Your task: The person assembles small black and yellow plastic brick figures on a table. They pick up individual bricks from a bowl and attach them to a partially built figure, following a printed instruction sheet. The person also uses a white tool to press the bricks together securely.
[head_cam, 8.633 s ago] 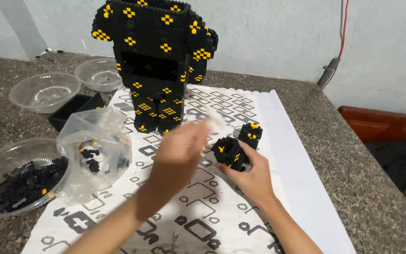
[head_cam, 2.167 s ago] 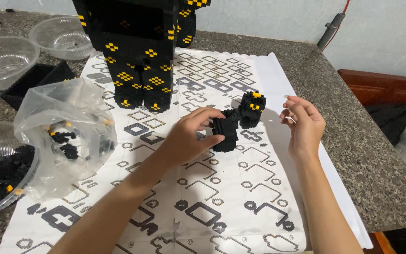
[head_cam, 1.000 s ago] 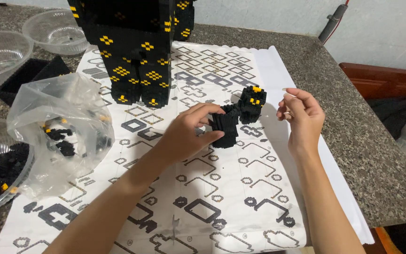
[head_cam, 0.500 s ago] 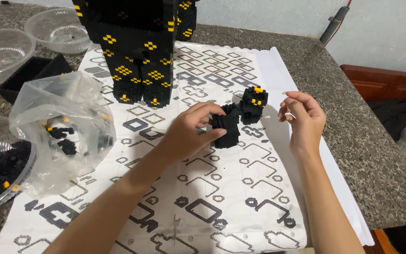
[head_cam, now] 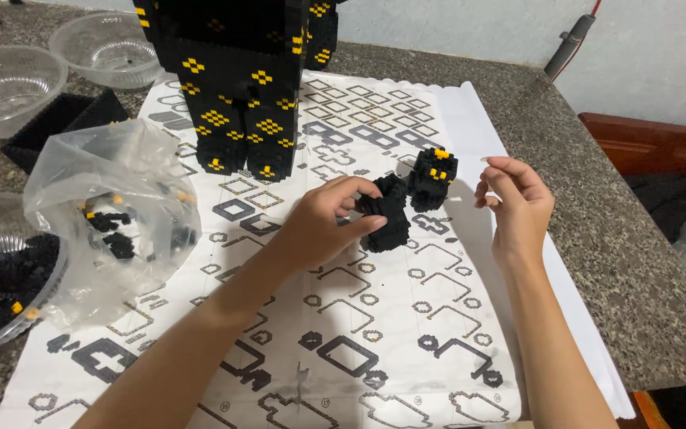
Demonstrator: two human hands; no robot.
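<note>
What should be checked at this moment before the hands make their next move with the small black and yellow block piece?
1. Left hand grips the small block piece: ok, fingers wrap its lower black part.
2. Right hand free of the piece: ok, it is raised beside it, apart, fingertips pinched together.
3. Something held in the right fingertips: cannot tell, too small to see.
4. Piece steady on the printed instruction sheet: cannot tell whether it rests on the sheet or is lifted.
5. Spare blocks close by: ok, the clear plastic bag and a bowl of black blocks lie on the left.
6. Large block figure out of the way: ok, it stands upright behind the hands.
</note>
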